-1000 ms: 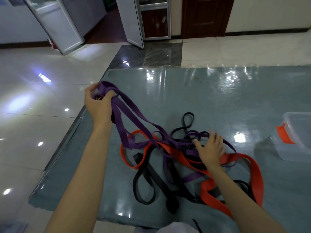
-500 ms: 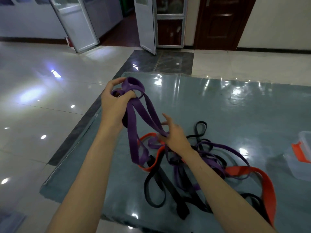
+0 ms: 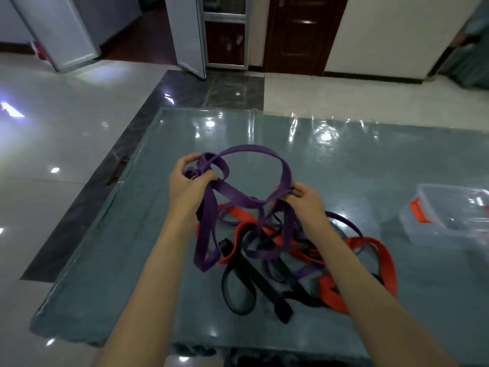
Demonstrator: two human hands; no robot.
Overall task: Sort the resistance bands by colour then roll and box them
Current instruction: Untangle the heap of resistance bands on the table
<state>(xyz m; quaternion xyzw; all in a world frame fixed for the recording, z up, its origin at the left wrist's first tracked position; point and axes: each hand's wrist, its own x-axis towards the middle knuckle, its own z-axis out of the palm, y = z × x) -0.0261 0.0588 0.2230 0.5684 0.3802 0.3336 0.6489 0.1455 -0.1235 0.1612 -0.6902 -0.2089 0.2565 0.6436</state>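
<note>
Purple bands gathered above a mixed tangle

The purple bands (image 3: 254, 154), limp and light by the look, are gripped by the left hand (image 3: 189, 190) and pinched by the right hand (image 3: 304, 200); they are best held in bunched loops. Below, orange bands (image 3: 381, 258) and black bands (image 3: 254, 276) lie on the glossy plastic-covered counter (image 3: 119, 260), a clear box (image 3: 449, 215) nearby, tiled floor (image 3: 66, 133) beyond.

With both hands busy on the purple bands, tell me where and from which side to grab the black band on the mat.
Take the black band at its free loop lying near the mat's front-left, coming from the left and above. That loop lies flat and apart; farther right it runs under the orange band and purple bands. Left hand and right hand both grip purple.
</note>
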